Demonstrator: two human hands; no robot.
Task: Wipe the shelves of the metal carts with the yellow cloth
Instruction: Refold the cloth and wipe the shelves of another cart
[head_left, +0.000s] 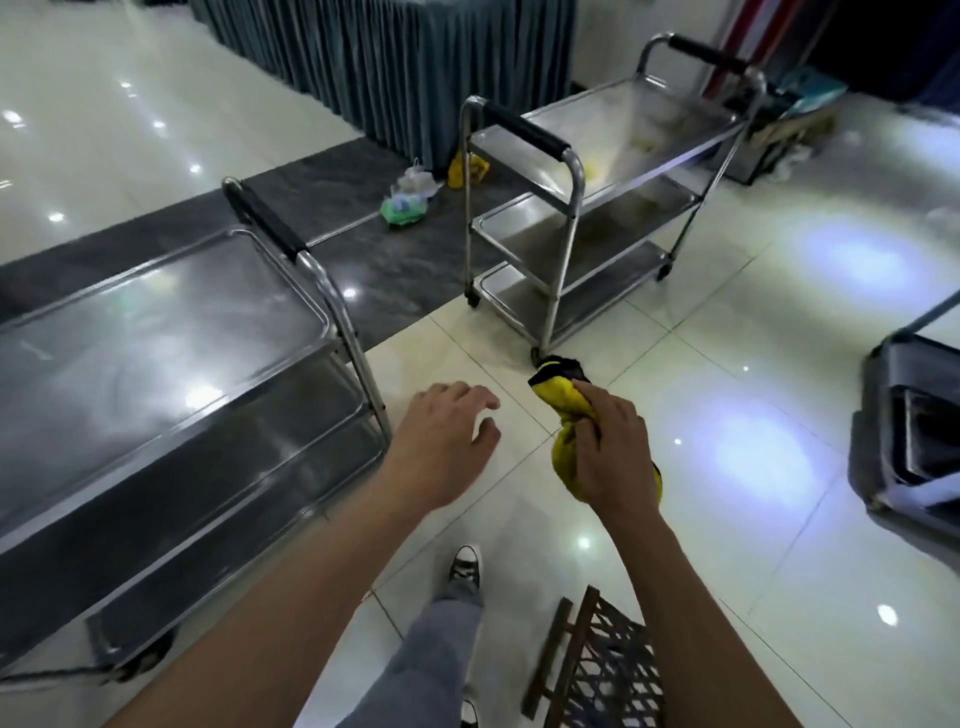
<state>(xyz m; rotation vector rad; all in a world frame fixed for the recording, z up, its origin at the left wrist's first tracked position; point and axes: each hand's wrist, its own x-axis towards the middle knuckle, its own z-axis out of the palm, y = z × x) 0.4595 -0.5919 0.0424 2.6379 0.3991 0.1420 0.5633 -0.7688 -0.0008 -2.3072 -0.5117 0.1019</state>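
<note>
Glossy tiled floor (727, 519), right hand (610, 447) gripping bunched yellow cloth (563, 415) (dark-edged), left hand (441, 436) empty, fingers spread

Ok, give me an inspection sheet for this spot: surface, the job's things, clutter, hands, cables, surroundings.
Surface: glossy pale tiled floor with a dark stone strip across it.
Job's things: near metal cart at left, far metal cart ahead, both three-shelved; yellow cloth bunched in the right hand.
Clutter: green and white bags and a yellow bag on the dark strip; wooden lattice frame near the feet.
Hands: left hand held out, fingers relaxed, holding nothing; right hand grips the cloth.
Cables: nothing seen.
Surroundings: pleated grey table skirt behind; dark stacked item at right.
</note>
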